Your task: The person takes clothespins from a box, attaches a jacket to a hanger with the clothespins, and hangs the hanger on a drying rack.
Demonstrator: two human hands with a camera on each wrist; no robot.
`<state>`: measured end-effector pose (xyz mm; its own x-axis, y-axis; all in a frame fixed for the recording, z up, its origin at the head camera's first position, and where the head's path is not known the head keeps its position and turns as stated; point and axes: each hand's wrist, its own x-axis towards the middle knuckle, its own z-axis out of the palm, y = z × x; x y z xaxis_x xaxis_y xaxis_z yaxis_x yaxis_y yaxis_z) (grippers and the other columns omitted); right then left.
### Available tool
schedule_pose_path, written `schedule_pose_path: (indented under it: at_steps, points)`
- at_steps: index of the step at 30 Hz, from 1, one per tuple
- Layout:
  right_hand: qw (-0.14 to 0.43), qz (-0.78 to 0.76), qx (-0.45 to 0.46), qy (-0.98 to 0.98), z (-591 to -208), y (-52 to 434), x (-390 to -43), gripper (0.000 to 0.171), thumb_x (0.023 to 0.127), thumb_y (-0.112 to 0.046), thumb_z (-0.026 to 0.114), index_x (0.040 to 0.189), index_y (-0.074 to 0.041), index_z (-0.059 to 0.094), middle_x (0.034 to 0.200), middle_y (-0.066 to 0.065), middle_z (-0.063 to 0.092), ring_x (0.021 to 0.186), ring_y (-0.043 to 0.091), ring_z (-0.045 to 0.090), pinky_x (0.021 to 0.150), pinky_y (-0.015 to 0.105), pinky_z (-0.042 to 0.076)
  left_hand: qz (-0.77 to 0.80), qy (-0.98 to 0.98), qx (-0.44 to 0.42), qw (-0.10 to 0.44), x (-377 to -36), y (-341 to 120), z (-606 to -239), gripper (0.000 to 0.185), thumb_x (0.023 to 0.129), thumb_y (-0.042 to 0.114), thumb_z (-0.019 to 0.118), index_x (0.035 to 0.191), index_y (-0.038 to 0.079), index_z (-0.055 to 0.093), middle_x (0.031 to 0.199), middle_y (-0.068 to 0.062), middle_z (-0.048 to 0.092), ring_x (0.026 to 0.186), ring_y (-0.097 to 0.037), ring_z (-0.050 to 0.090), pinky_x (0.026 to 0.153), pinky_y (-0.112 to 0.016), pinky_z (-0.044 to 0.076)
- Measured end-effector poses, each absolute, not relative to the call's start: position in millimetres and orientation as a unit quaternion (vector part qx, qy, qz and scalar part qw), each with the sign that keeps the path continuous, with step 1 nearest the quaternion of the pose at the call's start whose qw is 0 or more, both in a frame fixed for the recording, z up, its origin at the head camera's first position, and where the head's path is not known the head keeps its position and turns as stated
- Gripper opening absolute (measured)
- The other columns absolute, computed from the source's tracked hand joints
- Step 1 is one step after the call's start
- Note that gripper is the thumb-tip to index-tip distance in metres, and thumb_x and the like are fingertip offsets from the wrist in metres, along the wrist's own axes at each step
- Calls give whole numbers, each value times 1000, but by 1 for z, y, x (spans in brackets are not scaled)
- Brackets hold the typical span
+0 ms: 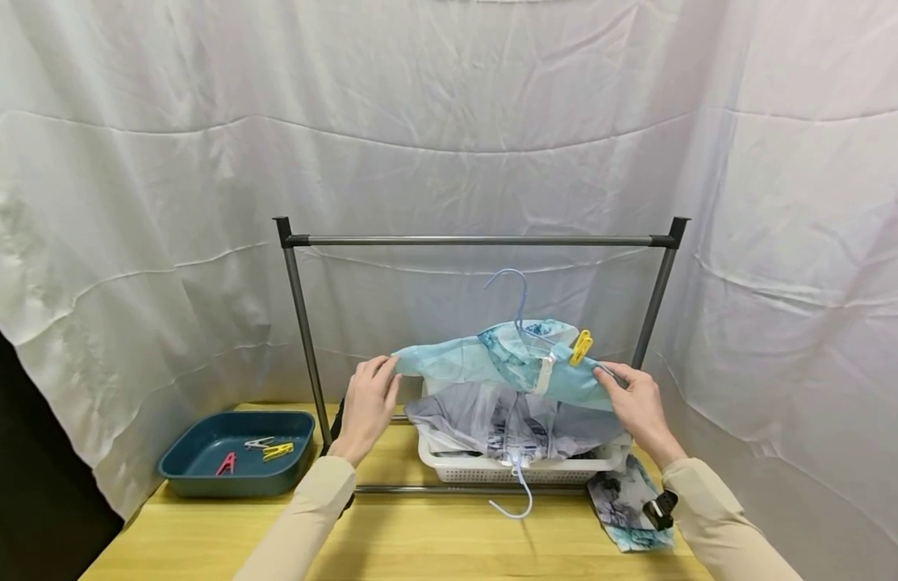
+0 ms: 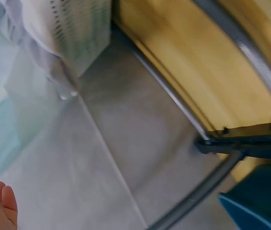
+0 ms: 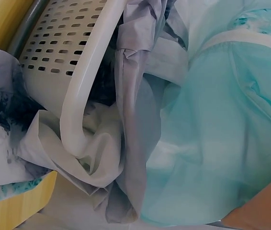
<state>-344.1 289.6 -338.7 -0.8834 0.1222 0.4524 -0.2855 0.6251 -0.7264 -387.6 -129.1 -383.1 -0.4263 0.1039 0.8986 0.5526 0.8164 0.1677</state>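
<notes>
A sheer light-blue garment with a patterned middle hangs stretched between both hands, in front of the rack. A pale blue hanger sticks its hook up from the collar. On the right shoulder a yellow clothespin is clipped. My left hand pinches the garment's left end between thumb and fingers. At the other end my right hand pinches the cloth by the hanger's arm. Just below lies a grey garment on a white basket, with a second hanger's hook pointing down.
Behind stands a metal clothes rack, its lower bar near the basket. A dark teal tub at left holds a red clothespin, a yellow clothespin and a white clothespin. Patterned cloth lies right of the basket.
</notes>
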Motion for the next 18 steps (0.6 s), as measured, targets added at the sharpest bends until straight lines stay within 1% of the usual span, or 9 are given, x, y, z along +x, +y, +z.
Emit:
schedule_pose_path:
  at_steps: [4,7,10,13,15,18]
  points:
    - [239,436,47,-866,-340,290,-345,53,100,-46,50,134,-6,60,136,21,58,122,41,55,94,58,46,-222,-815,-196,498,-382,-144,-391,25,91,9,69,115,5,68,111,-13,67,103,-33,59,87,-48,49]
    - [241,438,46,-865,-341,291,-345,53,100,-46,50,133,-6,60,136,21,58,122,41,54,94,58,46,-214,-826,-185,488,-376,-157,-396,21,90,9,69,111,6,70,105,-11,69,96,-30,62,83,-46,51]
    - [240,443,46,-862,-341,291,-345,53,100,-46,51,133,-6,60,136,21,58,122,41,54,95,58,45,-204,-850,-171,456,-369,-173,-405,12,91,9,69,102,10,73,93,-6,71,84,-24,62,72,-41,53]
    - [238,448,44,-860,-341,292,-345,53,100,-46,50,134,-5,59,137,21,57,123,41,54,96,58,45,-193,-877,-153,412,-363,-191,-416,9,92,10,67,96,13,75,84,-2,70,74,-18,60,64,-36,51]
    - [237,451,42,-859,-341,293,-346,54,100,-45,50,134,-5,59,137,21,57,123,41,54,96,58,45,-194,-889,-138,390,-362,-202,-422,9,92,11,67,95,13,75,82,-1,71,71,-18,61,63,-36,51]
    - [238,456,42,-857,-340,294,-345,54,100,-45,50,135,-4,58,138,22,56,124,41,53,97,58,44,-209,-896,-110,376,-362,-220,-430,10,91,9,67,95,12,75,82,-3,71,70,-20,63,63,-40,52]
